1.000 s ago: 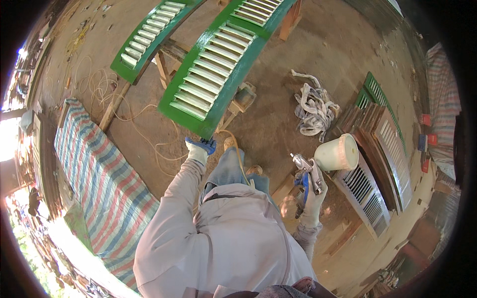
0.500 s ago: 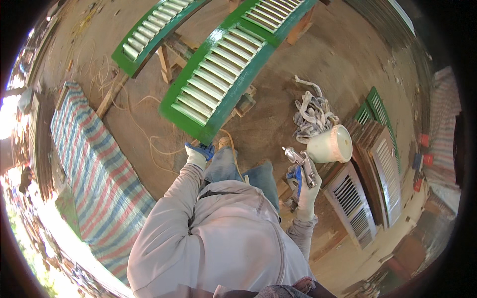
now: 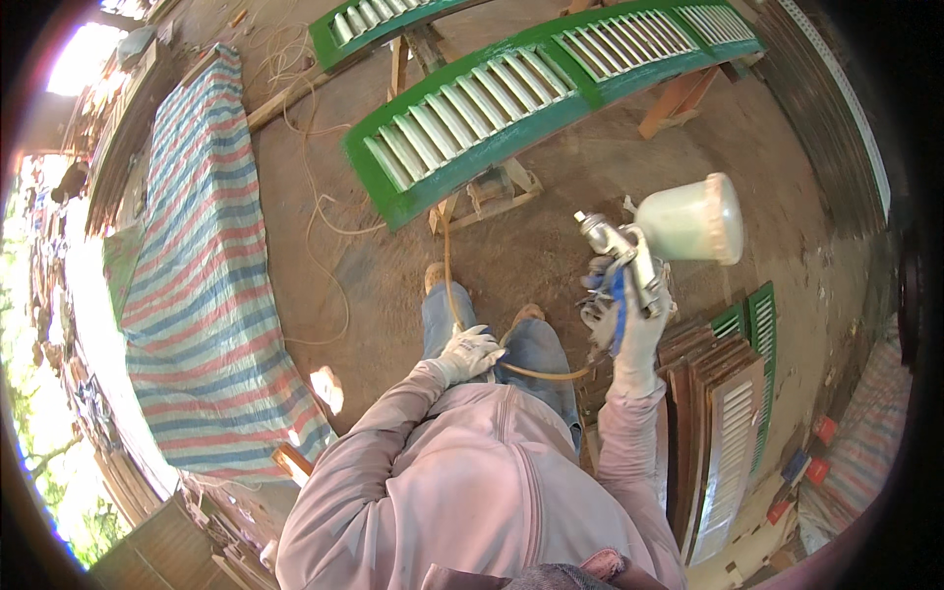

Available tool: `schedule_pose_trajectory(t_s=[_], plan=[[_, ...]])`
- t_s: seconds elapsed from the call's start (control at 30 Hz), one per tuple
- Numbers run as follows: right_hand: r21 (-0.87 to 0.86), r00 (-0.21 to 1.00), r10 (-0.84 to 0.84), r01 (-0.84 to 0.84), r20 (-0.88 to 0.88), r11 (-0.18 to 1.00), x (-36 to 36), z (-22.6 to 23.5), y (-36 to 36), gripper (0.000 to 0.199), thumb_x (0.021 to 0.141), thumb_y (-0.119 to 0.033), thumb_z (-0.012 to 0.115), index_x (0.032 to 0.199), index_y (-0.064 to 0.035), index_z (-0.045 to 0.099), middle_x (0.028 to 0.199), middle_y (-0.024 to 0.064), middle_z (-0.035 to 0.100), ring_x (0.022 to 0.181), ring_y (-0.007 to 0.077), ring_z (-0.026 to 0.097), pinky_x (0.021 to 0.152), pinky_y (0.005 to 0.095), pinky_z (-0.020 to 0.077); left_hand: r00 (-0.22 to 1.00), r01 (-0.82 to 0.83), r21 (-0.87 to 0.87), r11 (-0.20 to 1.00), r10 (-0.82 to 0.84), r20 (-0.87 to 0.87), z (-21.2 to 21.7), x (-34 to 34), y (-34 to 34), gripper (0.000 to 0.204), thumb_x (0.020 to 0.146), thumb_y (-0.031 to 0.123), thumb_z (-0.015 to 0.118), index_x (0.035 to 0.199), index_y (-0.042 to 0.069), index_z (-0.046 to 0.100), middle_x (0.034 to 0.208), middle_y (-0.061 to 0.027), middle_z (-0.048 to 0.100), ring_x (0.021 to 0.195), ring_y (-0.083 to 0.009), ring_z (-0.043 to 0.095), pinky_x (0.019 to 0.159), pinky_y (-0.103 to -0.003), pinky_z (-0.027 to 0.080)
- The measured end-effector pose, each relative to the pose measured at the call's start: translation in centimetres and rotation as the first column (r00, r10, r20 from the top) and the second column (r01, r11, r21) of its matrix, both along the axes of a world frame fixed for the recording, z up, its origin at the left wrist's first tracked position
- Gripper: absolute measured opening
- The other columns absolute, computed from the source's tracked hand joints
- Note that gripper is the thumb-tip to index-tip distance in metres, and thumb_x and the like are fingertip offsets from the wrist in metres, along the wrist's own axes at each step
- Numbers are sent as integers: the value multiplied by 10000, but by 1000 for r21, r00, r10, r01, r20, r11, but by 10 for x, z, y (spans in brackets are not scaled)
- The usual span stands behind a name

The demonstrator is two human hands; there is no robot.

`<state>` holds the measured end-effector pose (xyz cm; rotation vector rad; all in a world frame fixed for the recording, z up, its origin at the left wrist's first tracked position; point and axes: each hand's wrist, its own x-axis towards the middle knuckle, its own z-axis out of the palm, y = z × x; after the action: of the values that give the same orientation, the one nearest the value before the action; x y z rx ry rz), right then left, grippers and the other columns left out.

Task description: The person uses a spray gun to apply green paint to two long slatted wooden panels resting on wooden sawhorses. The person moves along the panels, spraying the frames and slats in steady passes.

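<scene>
My right hand [image 3: 641,339], in a white glove with blue on it, grips a metal spray gun [image 3: 621,246]. The gun's pale cup [image 3: 683,220] tips to the right, and its nozzle points up and left. Close to my waist, my gloved left hand [image 3: 470,354] is closed round a yellow-tan air hose [image 3: 541,374]. The hose runs up toward the stand and right toward the gun. Ahead lies a long louvered shutter [image 3: 580,93] with a green frame and whitish slats, its near left end beyond my left hand.
A second green louvered shutter [image 3: 379,20] lies farther off. Wooden stands [image 3: 683,98] hold up the long one. A striped tarp [image 3: 211,295] covers something at left. Several panels [image 3: 718,423] lean at right, and a thin hose [image 3: 313,211] trails over the floor.
My left hand has left the long shutter's near end and drawn back to the air hose. The spray gun has swung up in my right hand. My view has turned.
</scene>
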<state>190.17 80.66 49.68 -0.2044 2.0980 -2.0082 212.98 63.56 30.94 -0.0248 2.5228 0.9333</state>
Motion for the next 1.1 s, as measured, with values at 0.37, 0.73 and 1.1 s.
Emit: schedule_pose_trajectory(t_s=[0.37,0.73,1.1], plan=[[139,894,402,-381,-196,914,41,-32,-10,407,934,-59,708,1325,11,621,1222,140,713,1056,169,686,905,297,531,505,-629,-454,632,775,380,35,253,-31,544,938,559,572,938,56,778,875,-205,732,890,-359,715,829,-430,529],[152,915,310,-278,-258,948,100,-84,-2,363,918,-63,723,1247,65,640,1133,184,733,1003,241,728,881,324,545,424,-776,-305,552,815,395,33,293,28,483,933,487,605,1037,43,764,941,-215,729,948,-372,707,838,-424,536],[152,940,255,-224,-227,963,136,-104,20,377,912,-78,741,1250,59,645,1114,172,740,1007,193,725,862,306,542,544,-685,-376,624,781,307,48,270,2,516,960,535,553,1041,72,765,937,-222,718,944,-398,691,826,-443,527]])
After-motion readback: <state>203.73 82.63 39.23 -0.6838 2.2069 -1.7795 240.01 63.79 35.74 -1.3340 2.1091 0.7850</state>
